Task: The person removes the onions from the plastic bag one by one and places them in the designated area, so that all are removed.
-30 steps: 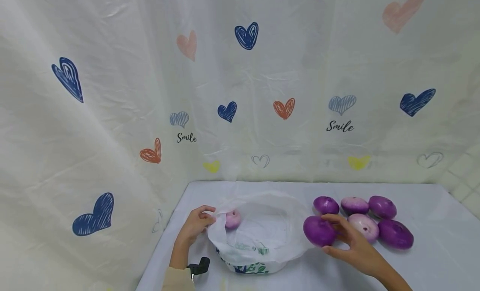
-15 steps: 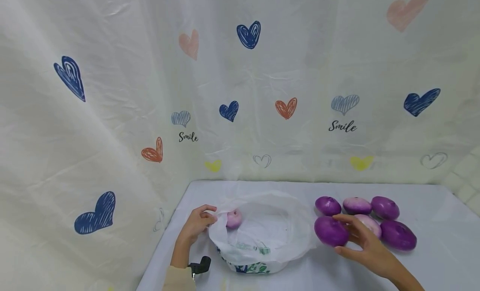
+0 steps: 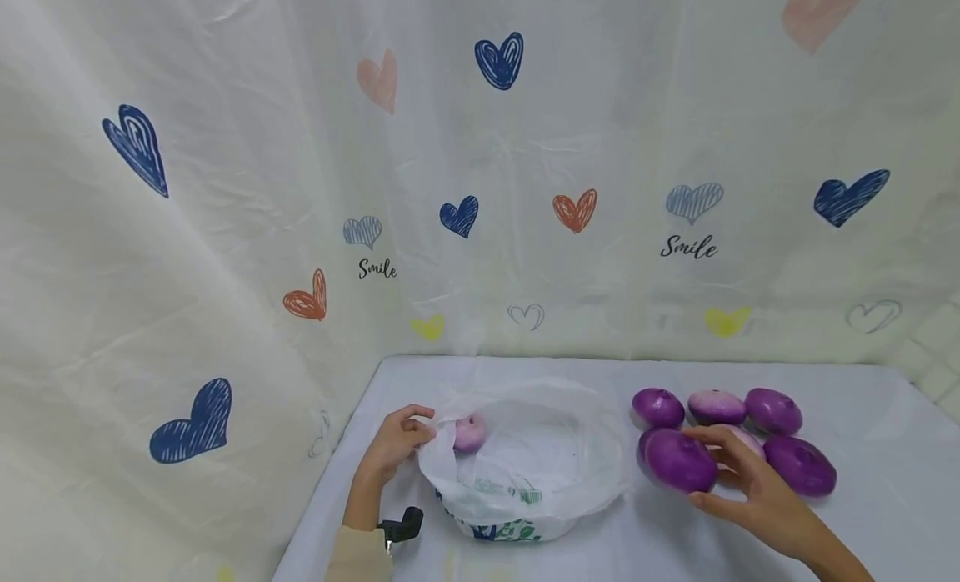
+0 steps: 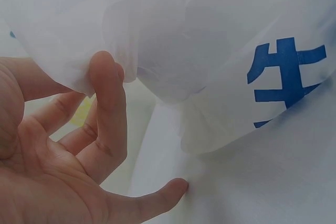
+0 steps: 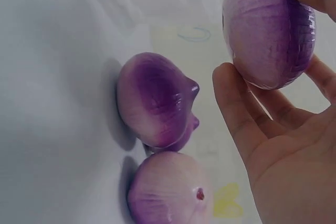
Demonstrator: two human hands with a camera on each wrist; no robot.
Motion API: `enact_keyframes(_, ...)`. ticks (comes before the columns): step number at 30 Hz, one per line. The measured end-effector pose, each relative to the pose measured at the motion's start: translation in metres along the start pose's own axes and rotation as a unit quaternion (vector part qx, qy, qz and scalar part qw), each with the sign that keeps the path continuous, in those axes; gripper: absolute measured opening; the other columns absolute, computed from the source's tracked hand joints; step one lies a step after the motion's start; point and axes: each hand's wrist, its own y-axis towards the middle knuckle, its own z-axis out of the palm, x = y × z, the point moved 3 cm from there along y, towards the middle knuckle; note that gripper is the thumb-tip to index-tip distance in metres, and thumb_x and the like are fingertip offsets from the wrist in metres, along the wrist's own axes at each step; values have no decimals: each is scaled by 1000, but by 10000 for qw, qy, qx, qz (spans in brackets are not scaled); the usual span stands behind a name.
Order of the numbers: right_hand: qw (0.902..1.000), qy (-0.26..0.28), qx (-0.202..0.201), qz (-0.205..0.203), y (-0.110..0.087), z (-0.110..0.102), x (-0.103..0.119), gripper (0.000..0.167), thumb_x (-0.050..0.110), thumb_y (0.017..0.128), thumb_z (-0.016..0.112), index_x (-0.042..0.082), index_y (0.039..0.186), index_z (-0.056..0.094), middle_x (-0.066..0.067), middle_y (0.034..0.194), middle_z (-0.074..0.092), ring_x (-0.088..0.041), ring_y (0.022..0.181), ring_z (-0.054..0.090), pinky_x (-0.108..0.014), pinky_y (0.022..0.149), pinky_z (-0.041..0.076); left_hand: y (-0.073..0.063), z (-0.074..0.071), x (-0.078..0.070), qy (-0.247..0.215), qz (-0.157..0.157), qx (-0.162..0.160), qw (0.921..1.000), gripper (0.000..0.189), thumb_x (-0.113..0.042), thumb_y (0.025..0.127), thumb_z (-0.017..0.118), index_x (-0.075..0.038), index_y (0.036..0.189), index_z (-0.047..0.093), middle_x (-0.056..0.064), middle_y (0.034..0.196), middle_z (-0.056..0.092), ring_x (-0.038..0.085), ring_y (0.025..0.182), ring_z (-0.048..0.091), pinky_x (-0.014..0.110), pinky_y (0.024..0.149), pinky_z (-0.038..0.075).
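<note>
In the head view my right hand [image 3: 757,499] grips a purple onion [image 3: 681,460] between thumb and fingers, above the table and right of the plastic bag. The right wrist view shows this glossy onion [image 5: 268,30] pinched at its sides. My left hand [image 3: 393,443] pinches the left rim of the white plastic bag [image 3: 525,503]; the left wrist view shows thumb and fingers on the thin film [image 4: 113,40]. A pink onion [image 3: 470,432] sits inside the bag's wide mouth, at its left.
Several purple and pale onions stand grouped behind and right of my right hand, including a dark one [image 3: 800,465] at the right. A black object [image 3: 402,525] is by my left wrist. A heart-printed curtain [image 3: 465,273] hangs behind the white table [image 3: 870,415].
My right hand has shifted right with the onion, away from the bag, and another purple onion now shows behind it. My left hand keeps its hold on the rim.
</note>
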Motion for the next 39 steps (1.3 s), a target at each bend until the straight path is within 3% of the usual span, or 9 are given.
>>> enact_keyframes(17,9999,-99,22,-19,-15,1,-19,71,-1,82,80,4,144,46,20,136,48,13,117,52,-10,88,49,-1,0,-5,-34,-54,106,9999,28,-6,90,73,-6,117,69,5,81,65,17,70,53,30,59,42)
enact_keyframes(22,9997,-201,116,-62,-17,-1,-23,72,0,81,81,2,144,47,19,138,46,9,113,56,-14,86,51,-3,0,-5,-12,-76,31,10000,27,-5,90,73,-7,117,70,4,81,65,16,69,53,31,59,43)
enact_keyframes(30,9990,-340,276,122,-21,-1,-31,69,6,81,82,8,143,50,20,135,46,-2,99,61,-23,78,53,-4,-2,-5,-24,-78,-16,10000,27,-5,90,73,-7,116,70,5,81,66,19,70,54,31,59,42)
enact_keyframes(35,9975,-400,457,374,-25,-4,-38,69,10,83,82,12,143,49,23,134,44,2,103,58,-24,77,53,-2,-2,-5,-30,-80,38,10000,27,-5,90,73,-7,117,69,5,82,66,19,72,55,31,60,43)
enact_keyframes(39,9969,-395,597,333,-27,-4,-42,69,12,83,83,12,143,49,25,133,45,4,104,56,-24,75,53,-3,-2,-2,3,-91,76,9999,28,-6,90,73,-5,118,69,4,81,65,19,72,55,30,60,44)
